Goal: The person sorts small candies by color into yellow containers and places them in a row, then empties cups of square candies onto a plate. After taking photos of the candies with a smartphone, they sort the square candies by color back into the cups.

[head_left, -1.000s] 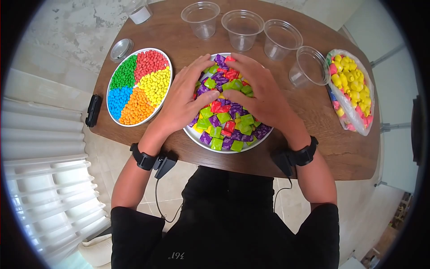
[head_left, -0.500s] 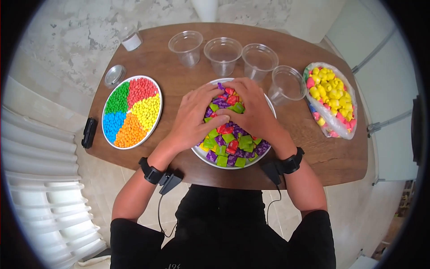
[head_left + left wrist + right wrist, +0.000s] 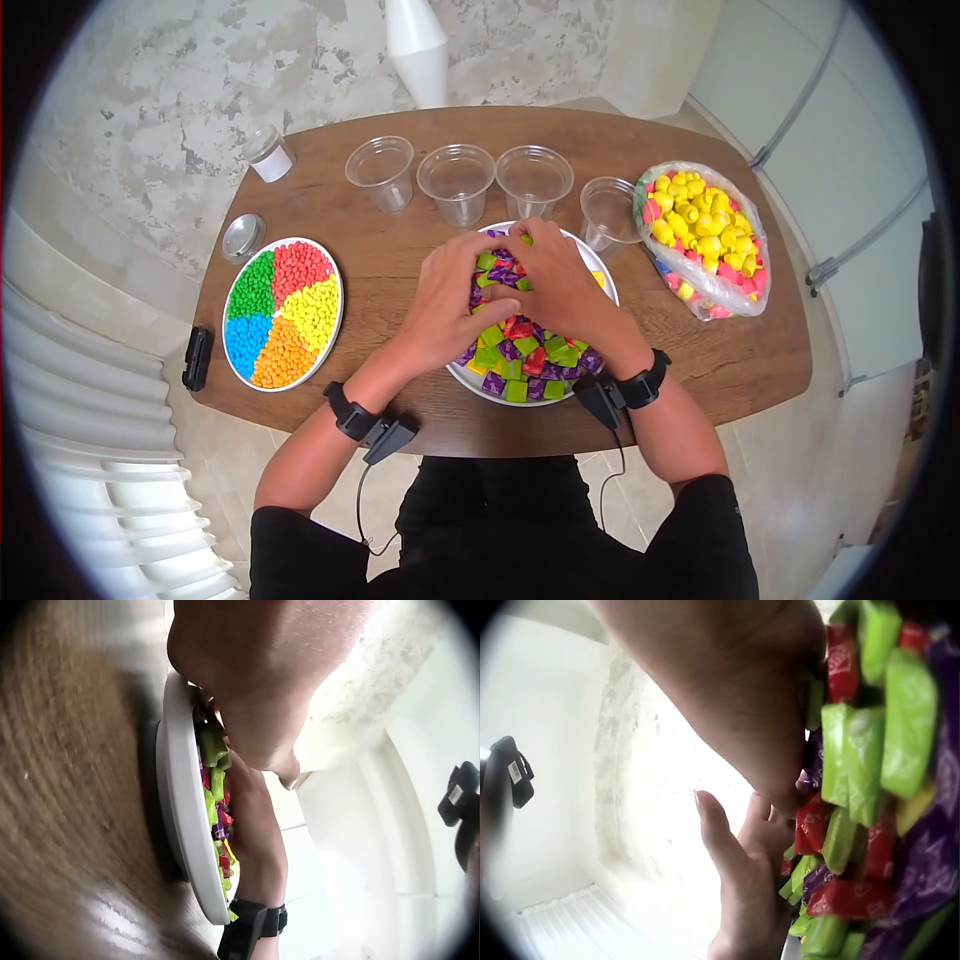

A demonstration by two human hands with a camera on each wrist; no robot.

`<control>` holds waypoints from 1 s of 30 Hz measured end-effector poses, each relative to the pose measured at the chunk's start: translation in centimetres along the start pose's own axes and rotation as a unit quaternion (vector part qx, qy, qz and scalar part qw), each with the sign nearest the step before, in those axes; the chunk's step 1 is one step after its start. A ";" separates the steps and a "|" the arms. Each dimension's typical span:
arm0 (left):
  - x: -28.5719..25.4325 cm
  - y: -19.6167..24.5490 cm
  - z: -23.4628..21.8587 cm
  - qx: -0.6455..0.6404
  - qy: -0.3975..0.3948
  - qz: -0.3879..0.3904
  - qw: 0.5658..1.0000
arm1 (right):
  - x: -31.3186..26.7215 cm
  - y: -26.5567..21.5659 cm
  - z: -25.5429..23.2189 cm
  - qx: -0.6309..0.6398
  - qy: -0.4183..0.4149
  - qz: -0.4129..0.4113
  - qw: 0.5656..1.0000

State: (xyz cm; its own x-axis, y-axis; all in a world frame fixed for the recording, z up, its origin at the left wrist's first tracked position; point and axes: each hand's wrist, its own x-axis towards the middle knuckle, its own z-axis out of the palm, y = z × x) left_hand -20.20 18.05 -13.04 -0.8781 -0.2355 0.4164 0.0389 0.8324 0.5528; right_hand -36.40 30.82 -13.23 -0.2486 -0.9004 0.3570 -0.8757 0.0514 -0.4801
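Observation:
A heap of small candies in green, purple, red and yellow wrappers (image 3: pixel 512 350) fills a white round plate (image 3: pixel 612 283) at the table's near edge. My left hand (image 3: pixel 445 305) rests over the heap's left side, fingers reaching to its far end. From the other side my right hand (image 3: pixel 560 285) curves over the candies, its fingertips close to the left ones. The thumbs overlap above the middle in the head view. In the left wrist view the plate's side (image 3: pixel 184 795) stands on the table, hands above it. Wrapped candies (image 3: pixel 847 750) appear close up in the right wrist view.
To the left lies a plate of small candies (image 3: pixel 283 312) sorted by color, with a round lid (image 3: pixel 243 238) and a jar (image 3: pixel 268 155) behind it. Several clear plastic cups (image 3: pixel 457 180) stand at the back. A bag of yellow and pink pieces (image 3: pixel 705 235) is on the right.
The head view has tilted up, so more of the wall shows. Both hands stay over the heap, and their fingertips have drawn closer together at its far end.

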 end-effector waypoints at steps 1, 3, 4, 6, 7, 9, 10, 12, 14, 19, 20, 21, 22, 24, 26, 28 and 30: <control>0.1 -0.6 -0.1 -0.050 0.031 -0.024 0.998 | -0.1 0.1 -0.2 0.001 0.001 0.003 1.000; 0.7 -1.4 -0.6 -0.102 0.059 -0.047 0.992 | -0.4 0.1 -1.0 0.039 0.019 -0.015 0.999; 1.4 -1.6 -1.3 -0.121 0.109 -0.026 0.986 | -0.4 -0.2 -1.9 0.037 0.020 -0.013 0.999; 2.9 -1.7 -2.8 -0.146 0.160 -0.003 0.976 | -0.2 -1.2 -4.5 0.040 0.137 -0.095 0.985; 3.8 -1.5 -3.8 -0.093 0.182 0.028 0.979 | -0.2 -1.5 -6.0 0.035 0.135 -0.094 0.986; 4.7 -1.9 -4.7 -0.042 0.207 0.057 0.976 | -0.3 -1.6 -8.7 0.107 0.137 0.088 0.981; 4.9 -2.3 -5.0 -0.094 0.192 0.019 0.977 | -0.6 -1.2 -9.4 0.104 0.136 0.087 0.981; 5.1 -2.6 -4.9 -0.183 0.174 -0.042 0.967 | -1.3 -0.3 -10.4 0.081 0.204 0.188 0.957; 4.6 -2.8 -4.9 -0.128 0.149 -0.060 0.979 | -1.9 0.5 -10.7 0.038 0.198 0.224 0.954; 3.7 -2.0 -4.6 0.022 0.075 -0.094 0.993 | -2.0 2.1 -9.1 -0.014 0.171 0.245 0.954; 3.8 -1.9 -4.6 0.044 0.052 -0.110 0.992 | -1.8 2.0 -8.8 -0.014 0.166 0.248 0.954; 3.8 -2.0 -4.5 0.065 0.030 -0.124 0.990 | -1.6 1.8 -8.6 -0.028 0.160 0.256 0.953; 3.8 -2.3 -4.3 0.063 0.029 -0.126 0.990 | -1.5 1.7 -8.5 -0.043 0.156 0.263 0.951; 3.6 -3.3 -4.0 0.074 0.037 -0.105 0.991 | -1.3 2.3 -8.0 -0.028 0.168 0.247 0.954; 3.5 -4.2 -3.8 0.081 0.044 -0.098 0.991 | -1.3 3.3 -7.4 -0.014 0.184 0.231 0.955; 3.5 -4.6 -3.4 0.089 0.055 -0.092 0.990 | -1.2 4.5 -6.7 0.017 0.199 0.197 0.960; 3.5 -4.8 -3.2 0.079 0.068 -0.090 0.990 | -1.2 5.0 -6.1 0.036 0.215 0.188 0.958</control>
State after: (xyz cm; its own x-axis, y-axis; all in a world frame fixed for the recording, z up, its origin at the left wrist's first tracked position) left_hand -21.88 11.58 -11.94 -0.7907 -0.4441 0.4214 -0.1969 0.8362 0.5118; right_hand -43.05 34.79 -11.17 -0.7014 -0.5624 0.4380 -0.6643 0.2930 -0.6876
